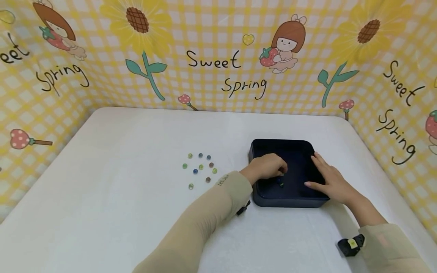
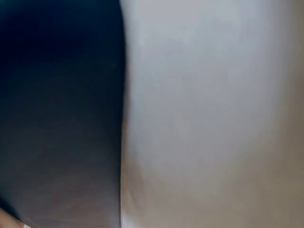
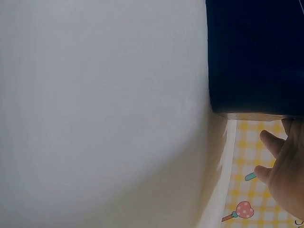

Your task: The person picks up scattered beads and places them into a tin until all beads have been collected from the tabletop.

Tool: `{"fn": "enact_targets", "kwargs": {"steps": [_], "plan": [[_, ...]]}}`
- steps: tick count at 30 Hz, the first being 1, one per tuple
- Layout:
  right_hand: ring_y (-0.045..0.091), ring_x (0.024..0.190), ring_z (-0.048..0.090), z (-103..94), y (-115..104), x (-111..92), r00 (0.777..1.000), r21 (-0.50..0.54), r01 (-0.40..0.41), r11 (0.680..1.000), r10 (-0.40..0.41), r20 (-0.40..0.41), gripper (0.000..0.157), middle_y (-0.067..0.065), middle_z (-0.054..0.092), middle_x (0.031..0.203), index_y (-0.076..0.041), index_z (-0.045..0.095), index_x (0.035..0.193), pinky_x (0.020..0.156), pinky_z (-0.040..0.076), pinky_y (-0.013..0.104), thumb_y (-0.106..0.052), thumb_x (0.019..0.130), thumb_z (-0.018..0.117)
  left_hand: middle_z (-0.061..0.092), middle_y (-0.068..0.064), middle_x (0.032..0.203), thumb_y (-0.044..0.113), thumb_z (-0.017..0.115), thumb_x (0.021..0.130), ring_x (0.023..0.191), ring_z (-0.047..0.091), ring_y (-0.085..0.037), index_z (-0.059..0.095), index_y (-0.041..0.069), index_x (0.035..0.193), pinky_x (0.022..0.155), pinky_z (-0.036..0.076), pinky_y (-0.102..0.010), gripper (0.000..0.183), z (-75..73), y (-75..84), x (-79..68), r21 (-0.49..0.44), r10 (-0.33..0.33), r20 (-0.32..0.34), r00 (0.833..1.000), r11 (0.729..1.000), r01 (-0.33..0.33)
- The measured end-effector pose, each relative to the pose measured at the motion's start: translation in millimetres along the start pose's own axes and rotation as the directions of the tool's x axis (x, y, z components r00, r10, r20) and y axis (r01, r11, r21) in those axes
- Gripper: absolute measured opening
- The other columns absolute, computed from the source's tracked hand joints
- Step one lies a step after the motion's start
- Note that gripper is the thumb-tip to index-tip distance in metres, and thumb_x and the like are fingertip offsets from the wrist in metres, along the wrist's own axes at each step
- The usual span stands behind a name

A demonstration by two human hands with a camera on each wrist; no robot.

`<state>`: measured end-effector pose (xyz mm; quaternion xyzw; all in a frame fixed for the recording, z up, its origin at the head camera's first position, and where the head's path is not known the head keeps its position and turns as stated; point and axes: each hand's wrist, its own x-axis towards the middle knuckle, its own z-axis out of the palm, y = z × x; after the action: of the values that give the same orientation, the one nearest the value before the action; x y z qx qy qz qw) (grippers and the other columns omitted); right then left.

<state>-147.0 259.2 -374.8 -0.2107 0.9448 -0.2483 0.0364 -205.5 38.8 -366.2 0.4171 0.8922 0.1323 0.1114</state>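
**One box [image 1: 290, 203], two hands, ten loose marbles [image 1: 201, 167]**

One yellow-and-white checked cloth [image 1: 211, 34] stands behind the box and to both sides of it, printed with large flowers, figures holding strawberries, and the words "Sweet Spring". One white table [image 1: 119, 182] lies under the box. Two beige sleeves [image 1: 201, 212] reach in from the near side of the box.

The box is dark navy, shallow and open-topped, with rounded corners and smooth walls.

Two hands work at it. The right hand [image 1: 332, 184] lies against the box's right wall, its fingers [image 1: 319, 162] straight and the thumb well apart from them. The left hand [image 1: 268, 166] reaches over the box's left wall into it, fingers curled downward; the fingertips are hidden, so I cannot tell whether they hold anything.

Two black wrist devices [image 1: 350, 245] sit nearer the person than the box, one by each cuff.

Ten marbles lie scattered to the left of the box, well apart from the right hand. They are small, round and glassy: three yellow-green, one green, three in blue shades, two brownish, one pale and clear. A small blue-and-green cluster [image 1: 281, 184] rests inside the box, just below the left hand; its count is too small to tell.
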Motion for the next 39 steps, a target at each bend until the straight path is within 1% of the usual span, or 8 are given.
{"fn": "enact_targets", "kwargs": {"steps": [6,13,17,20,22,24,34,39], "plan": [[0.041,0.125,0.006,1.2,1,-1,1.000,0.006,0.005,1.000,-0.005,-0.004,0.082,0.021,0.000,0.141,0.002,0.007,0.137,0.093,0.005,0.061,-0.033,0.082,0.057,0.056,0.013,0.095,0.019,0.058,0.083,0.082,0.049,0.000,0.063,0.024,0.099,0.069,0.041,-0.016,0.017,2.7,0.9,2.4,0.028,-0.060,0.056,0.997,0.998,0.058],[0.041,0.125,0.006,2.5,0,-2,1.000,0.006,0.000,1.000,0.000,-0.008,0.082,0.020,0.000,0.141,0.002,0.007,0.137,0.093,0.006,0.061,-0.033,0.083,0.057,0.056,0.014,0.095,0.019,0.058,0.083,0.083,0.049,0.000,0.063,0.025,0.101,0.069,0.042,-0.019,0.019,3.9,1.8,2.2,0.027,-0.083,0.065,0.994,0.996,0.082],[0.040,0.125,0.005,2.3,-1,-2,1.000,0.009,-0.005,1.000,0.005,-0.008,0.081,0.019,-0.001,0.141,0.001,0.006,0.137,0.094,0.005,0.060,-0.033,0.083,0.057,0.057,0.012,0.096,0.019,0.056,0.085,0.081,0.049,0.000,0.063,0.021,0.102,0.069,0.041,-0.015,0.019,1.8,0.3,-0.6,-0.008,-0.032,0.017,0.999,0.999,0.032],[0.040,0.125,0.005,1.9,-2,-2,1.000,0.012,-0.005,1.000,0.005,-0.008,0.081,0.018,-0.002,0.142,0.001,0.006,0.137,0.094,0.004,0.061,-0.033,0.083,0.056,0.059,0.008,0.097,0.017,0.055,0.086,0.082,0.051,0.000,0.063,0.015,0.103,0.069,0.039,-0.010,0.019,-2.3,-3.4,-4.9,-0.110,0.030,-0.082,0.996,0.993,-0.039],[0.040,0.125,0.005,2.1,-3,-2,1.000,0.007,-0.004,1.000,0.005,-0.008,0.081,0.019,-0.001,0.141,0.001,0.007,0.137,0.094,0.005,0.061,-0.033,0.083,0.056,0.060,0.005,0.099,0.016,0.054,0.086,0.084,0.052,-0.001,0.063,0.012,0.104,0.070,0.039,-0.008,0.020,-6.1,-6.1,-9.7,-0.172,0.058,-0.142,0.988,0.982,-0.082],[0.041,0.125,0.006,2.0,-2,-3,1.000,0.002,-0.005,1.000,0.005,-0.008,0.081,0.020,-0.001,0.141,0.002,0.007,0.137,0.093,0.005,0.061,-0.033,0.083,0.056,0.060,0.003,0.100,0.016,0.055,0.086,0.086,0.053,-0.002,0.063,0.010,0.104,0.071,0.039,-0.008,0.021,-10.2,-9.1,-15.5,-0.216,0.063,-0.175,0.982,0.971,-0.101],[0.043,0.124,0.006,1.8,-1,-7,1.000,0.007,0.007,1.000,-0.006,-0.016,0.081,0.021,0.000,0.141,0.002,0.007,0.137,0.093,0.005,0.061,-0.032,0.082,0.057,0.060,0.002,0.101,0.017,0.055,0.085,0.090,0.054,-0.005,0.063,0.009,0.105,0.073,0.041,-0.011,0.022,-34.0,-22.8,-57.0,-0.231,0.066,-0.183,0.981,0.967,-0.108],[0.043,0.124,0.005,1.0,-2,-5,1.000,0.009,0.009,1.000,-0.008,-0.011,0.082,0.021,-0.001,0.141,0.002,0.006,0.137,0.094,0.004,0.061,-0.032,0.083,0.057,0.061,0.001,0.101,0.016,0.056,0.085,0.090,0.054,-0.006,0.063,0.009,0.104,0.074,0.043,-0.016,0.022,-39.2,-24.9,-74.5,-0.223,0.081,-0.212,0.974,0.966,-0.128]]}}
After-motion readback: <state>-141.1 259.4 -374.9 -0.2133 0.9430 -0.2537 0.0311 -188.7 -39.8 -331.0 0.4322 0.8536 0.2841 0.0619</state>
